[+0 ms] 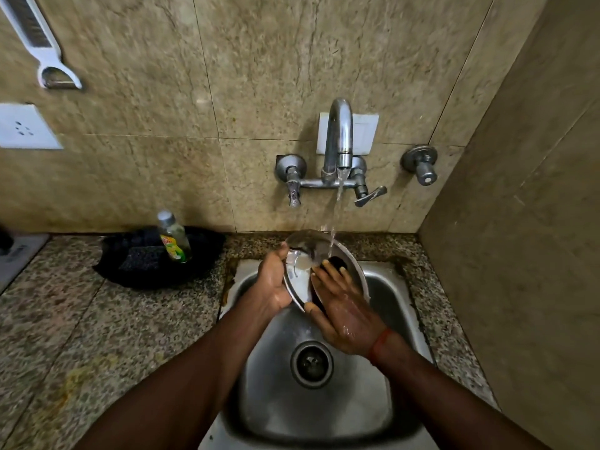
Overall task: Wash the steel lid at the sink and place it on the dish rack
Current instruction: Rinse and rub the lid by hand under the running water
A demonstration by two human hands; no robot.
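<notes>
sink (276,384): steel basin, nearest; both forearms reach over it toward the far side
drain (311,363): mid basin, just near of the right hand, uncovered
right hand (344,313): wet, fingers straight and spread, laid flat on the lid's face; grips nothing that I can see
left hand (272,280): fingers curled round the lid's left rim, thumb on the far edge; the only real grip
lid (300,280): over the far half of the sink, between the hands, tilted on edge, face turned right toward the right palm; rim line runs near to far
dark patch (334,264): on the lid at the right fingertips; knob or scrubber, cannot tell
key relation: lid sits right of the left hand and left of the right one; left hand carries, right only presses, so any carry-off likely goes with the left
water (334,216): running, lands on the lid's far part just beyond the right fingertips
step (judgement): rinse or rub in hand, placing not yet done
tray (130,264): black, on the counter left of the sink, well apart from the lid; maybe the rack, unsure
bottle (173,237): stands in the tray's right part, could block a set-down there
tap (339,134): on the far wall, spout above the lid; in the way of lifting straight up
peeler (42,43): hangs far left on the wall
</notes>
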